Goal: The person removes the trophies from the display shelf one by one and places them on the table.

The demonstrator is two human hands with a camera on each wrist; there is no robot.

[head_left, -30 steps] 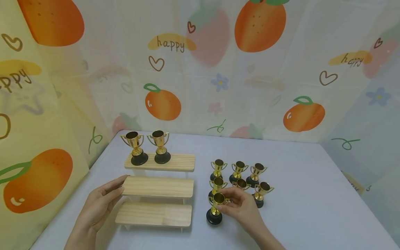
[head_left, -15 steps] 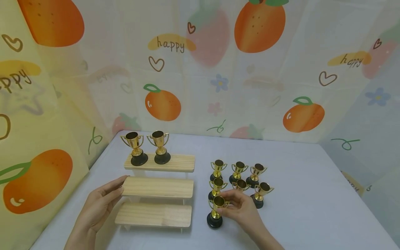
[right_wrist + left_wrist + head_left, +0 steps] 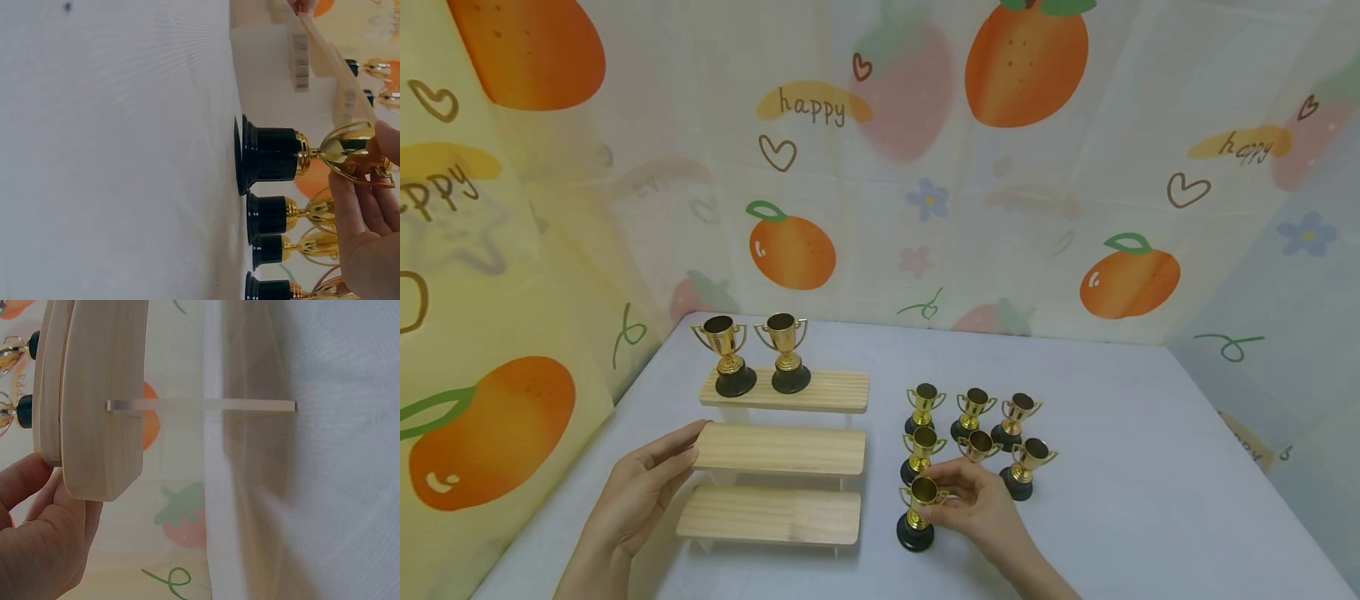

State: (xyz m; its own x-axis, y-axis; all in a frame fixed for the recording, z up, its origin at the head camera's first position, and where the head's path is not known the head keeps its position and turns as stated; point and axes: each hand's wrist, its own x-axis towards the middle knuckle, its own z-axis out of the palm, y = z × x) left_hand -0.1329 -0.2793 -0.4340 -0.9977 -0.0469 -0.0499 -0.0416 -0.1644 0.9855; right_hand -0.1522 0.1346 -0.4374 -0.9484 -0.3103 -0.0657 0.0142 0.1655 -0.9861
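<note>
My right hand (image 3: 981,504) pinches a small gold trophy cup (image 3: 917,517) by its bowl, between thumb and fingers. The trophy stands upright on a round black base, which is right at the tabletop in the right wrist view. On the left, my left hand (image 3: 640,492) grips the left end of the middle board of a three-step wooden display stand (image 3: 778,448). In the left wrist view, thumb and fingers hold the end of the wooden board (image 3: 94,425). Two larger gold trophies (image 3: 782,354) stand on the top board, towards its left end.
Several more small trophies (image 3: 975,408) stand in close rows behind and beside my right hand. A white cloth (image 3: 1150,483) covers the table. Fruit-printed curtains (image 3: 880,208) hang along the back and sides.
My right hand has shifted the trophy slightly towards the front of the table. My left hand stays on the stand's middle board.
</note>
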